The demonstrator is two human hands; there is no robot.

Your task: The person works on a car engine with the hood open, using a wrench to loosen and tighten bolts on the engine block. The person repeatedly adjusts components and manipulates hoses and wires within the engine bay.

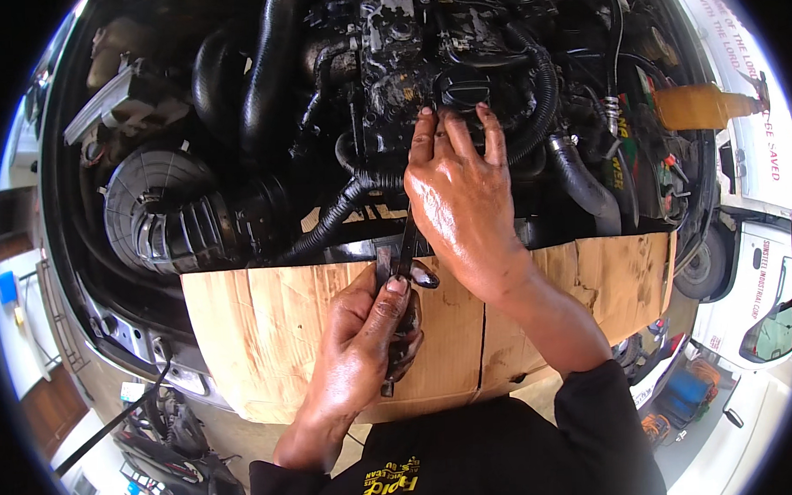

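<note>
My left hand (364, 331) is closed around one or more narrow, dark, greasy pieces (384, 264) whose kind I cannot make out. They stick up past my thumb, over the front edge of the engine bay. Further forward, my right hand (459, 193) reaches over the engine with its fingers stretched and a little apart. Its fingertips are at the lower edge of a round black filler cap (464, 88) on the oily engine (395, 99). Both hands glisten with oil. My right palm is turned down and hidden.
A cardboard sheet (268, 339) covers the front edge of the bay. Left stands a round black air filter housing (155, 208); black hoses (268, 69) run around the engine. A bottle of amber liquid (701, 107) lies at the right by the battery (642, 169). White vehicles (747, 296) stand beyond.
</note>
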